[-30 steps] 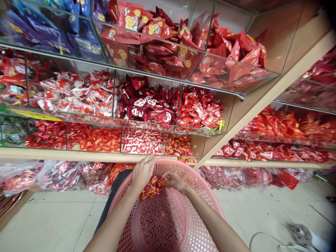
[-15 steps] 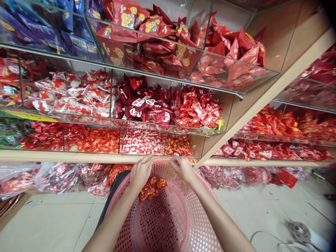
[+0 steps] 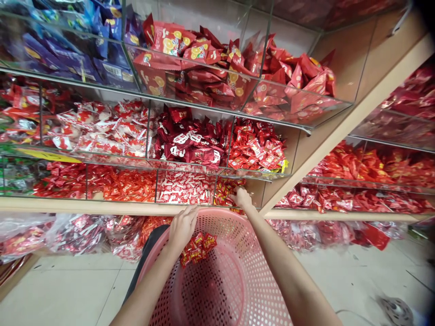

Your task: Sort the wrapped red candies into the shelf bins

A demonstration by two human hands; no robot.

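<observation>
A pink perforated plastic basket (image 3: 258, 267) stands tilted in front of me, its far rim close to the shelf edge. My left hand (image 3: 183, 226) is closed on its rim at the far left. Below that hand, inside the basket, lies a small pile of red-and-yellow wrapped candies (image 3: 199, 248). My right hand (image 3: 242, 199) reaches over the rim into the lowest shelf's right-hand bin, which holds similar red-and-yellow candies (image 3: 224, 190). Its fingers are curled among them; what they hold, if anything, is hidden.
Clear-walled shelf bins hold red-and-white candies (image 3: 185, 188), dark red packets (image 3: 190, 140) and orange-printed packets (image 3: 210, 59). A slanting wooden panel (image 3: 312, 149) stands to the right. Bagged candies (image 3: 78, 233) sit under the shelf. A blurred grey object (image 3: 396, 310) lies on the tiled floor.
My right hand has moved from above the basket's far rim forward into the red-and-yellow candy bin. My left hand stays on the rim. The view has shifted slightly.
</observation>
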